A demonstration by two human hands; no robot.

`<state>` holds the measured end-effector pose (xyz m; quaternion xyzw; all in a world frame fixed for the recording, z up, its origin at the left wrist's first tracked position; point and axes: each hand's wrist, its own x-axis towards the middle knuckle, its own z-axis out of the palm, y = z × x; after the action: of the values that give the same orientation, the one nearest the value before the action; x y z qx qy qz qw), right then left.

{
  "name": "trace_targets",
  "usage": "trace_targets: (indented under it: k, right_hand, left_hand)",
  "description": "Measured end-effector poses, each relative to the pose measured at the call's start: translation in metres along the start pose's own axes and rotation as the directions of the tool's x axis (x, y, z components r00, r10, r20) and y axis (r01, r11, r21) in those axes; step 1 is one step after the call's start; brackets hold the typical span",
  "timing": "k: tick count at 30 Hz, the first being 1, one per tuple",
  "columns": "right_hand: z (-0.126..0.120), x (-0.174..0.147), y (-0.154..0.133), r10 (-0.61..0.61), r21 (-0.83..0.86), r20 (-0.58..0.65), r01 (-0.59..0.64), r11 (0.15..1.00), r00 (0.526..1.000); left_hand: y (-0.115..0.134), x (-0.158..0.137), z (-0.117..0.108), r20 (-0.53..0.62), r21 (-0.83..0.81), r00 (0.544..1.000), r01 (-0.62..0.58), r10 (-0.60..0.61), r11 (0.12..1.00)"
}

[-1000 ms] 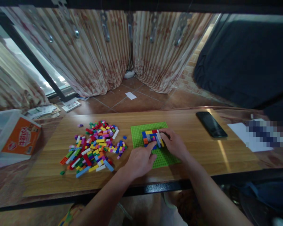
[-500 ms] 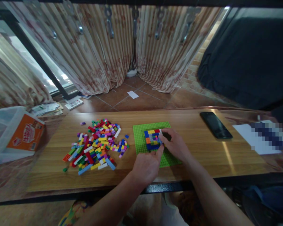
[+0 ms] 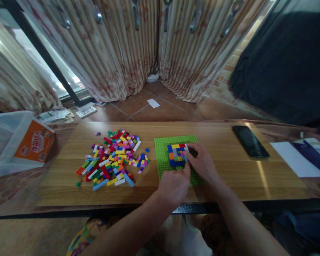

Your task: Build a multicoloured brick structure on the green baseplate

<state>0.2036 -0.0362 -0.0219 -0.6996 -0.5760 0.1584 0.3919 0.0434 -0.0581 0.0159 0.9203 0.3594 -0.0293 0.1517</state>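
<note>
A small multicoloured brick build (image 3: 174,155) with a blue outer edge sits on the green studded baseplate (image 3: 162,170). My right hand (image 3: 202,161) reaches in from the right, thumb and index finger closed around the build's right edge, near a light blue brick. My left hand (image 3: 174,185) is at the near side of the plate. Its index finger stretches out to touch the build's near right corner, while the other fingers curl below. The left thumb is hidden, and my fingers cover part of the build's right side.
Loose bricks (image 3: 114,156) lie in a wide pile on the wooden table (image 3: 146,193), left of the baseplate. A black phone (image 3: 250,141) and white paper (image 3: 296,158) are to the right. A clear plastic bin (image 3: 5,142) with an orange label stands at far left.
The view has shifted slightly, so the tabletop appears farther right and a little higher. Both hands stay at the build's right side, with the left index finger still touching its near corner.
</note>
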Motion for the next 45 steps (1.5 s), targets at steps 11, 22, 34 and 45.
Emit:
trace_targets:
  k: [11, 22, 34, 45]
  right_hand:
    - [0.002, -0.003, 0.0, -0.024, 0.014, -0.009, 0.024, 1.0, 1.0]
    - [-0.013, 0.008, 0.003, 0.174, 0.283, -0.043, -0.155, 0.946, 0.984]
    - [-0.013, -0.001, -0.01, 0.127, 0.167, -0.116, -0.106, 0.98, 0.985]
    - [-0.004, -0.007, -0.033, -0.081, 0.034, -0.162, 0.088, 0.996, 0.983]
  left_hand:
    - [-0.002, -0.001, 0.007, -0.048, 0.006, 0.999, -0.006, 0.007, 1.0]
    - [-0.018, -0.004, 0.008, -0.107, -0.18, 0.989, 0.079, -0.1, 0.98]
    - [-0.019, -0.005, 0.003, -0.102, -0.223, 0.994, 0.014, -0.038, 0.975]
    - [-0.091, -0.015, -0.026, -0.42, -0.286, 0.848, 0.215, -0.323, 0.934]
